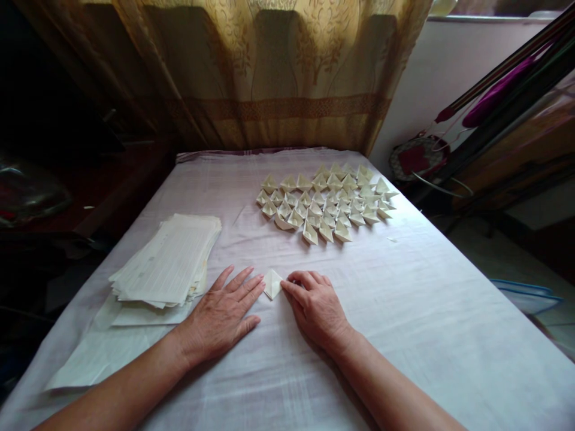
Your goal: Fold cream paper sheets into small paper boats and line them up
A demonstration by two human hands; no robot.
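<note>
A small folded paper diamond [272, 285] lies flat on the cloth-covered table between my hands. My left hand [224, 314] rests palm down with its fingers spread, one fingertip at the diamond's left corner. On the other side, my right hand [318, 306] pinches the diamond's right corner between thumb and curled fingers. Beyond them stand rows of folded paper boats [326, 206], packed close together. To the left of my left hand sits a stack of printed paper sheets [173, 260], its edges uneven.
The table [404, 359] wears a pale checked cloth. A gold patterned curtain [291, 72] hangs behind its far edge. A larger pale sheet [103, 353] lies under the stack. At the right, a round bag [417, 158] and long poles stand beside the table; a tiny paper scrap [392, 240] lies near the boats.
</note>
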